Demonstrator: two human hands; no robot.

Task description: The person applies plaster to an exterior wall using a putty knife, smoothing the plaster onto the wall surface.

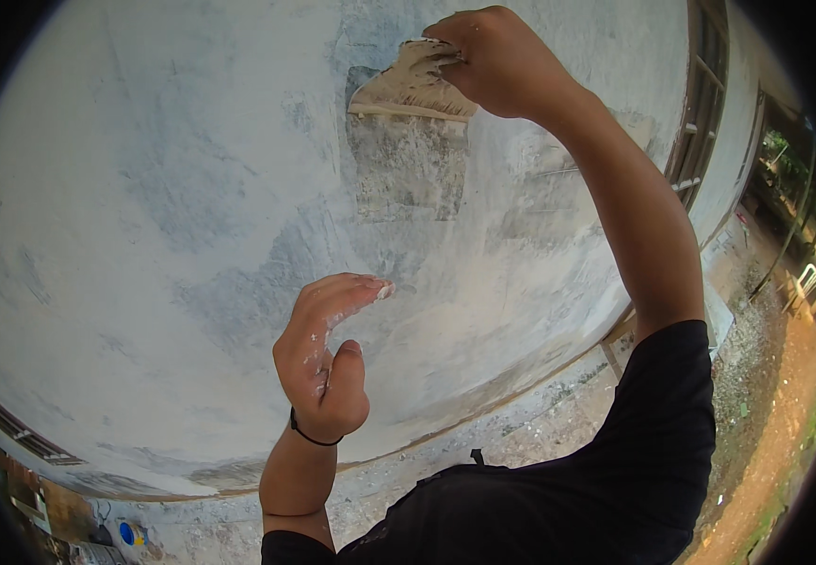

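My right hand (502,61) is raised high against the wall, its fingers closed on the top of a wide putty knife (410,91). Beige putty smears the knife's flat face. Its long straight edge points down and lies against or very near the wall. Directly under it shows a rough grey patch (408,165) of the wall. Lower and to the left, my left hand (323,353) hangs in the air with curved fingers and the thumb apart. White putty clings to its fingertips and palm side, and nothing is held in it.
The wall (97,245) is whitish with blue-grey patches and fills most of the view. A barred window (700,104) stands at the right, another (22,424) at the lower left. A blue and white bucket (131,533) sits on the ground. Far right lies a dirt path (770,424).
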